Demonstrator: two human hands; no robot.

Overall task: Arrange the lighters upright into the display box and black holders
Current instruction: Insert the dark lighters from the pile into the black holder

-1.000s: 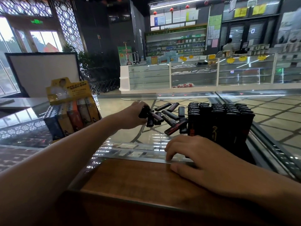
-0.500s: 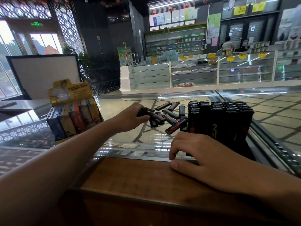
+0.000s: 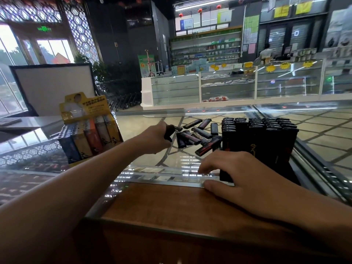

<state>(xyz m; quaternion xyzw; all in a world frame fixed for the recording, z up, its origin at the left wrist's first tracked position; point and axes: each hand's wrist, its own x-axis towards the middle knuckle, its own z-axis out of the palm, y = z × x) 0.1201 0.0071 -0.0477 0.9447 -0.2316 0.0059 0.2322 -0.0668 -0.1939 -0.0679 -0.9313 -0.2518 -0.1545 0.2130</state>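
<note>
Several black lighters (image 3: 198,136) lie loose in a pile on the glass counter (image 3: 171,157). My left hand (image 3: 155,139) reaches over the counter just left of the pile and is shut on a black lighter (image 3: 169,131). To the right, a block of black lighters stands upright in the black holder (image 3: 261,141). My right hand (image 3: 240,176) rests flat at the counter's near edge, fingers spread, touching the front of that block. A yellow display box (image 3: 85,128) with upright coloured lighters stands at the left.
A wooden ledge (image 3: 181,210) runs along the near side of the glass counter. A dark framed white board (image 3: 51,86) stands behind the display box. Glass showcases (image 3: 228,88) and shelves fill the shop behind; a person stands at the far back right.
My left hand has drawn slightly left and lifted out of the pile with one lighter in its grip. My right hand has barely shifted.
</note>
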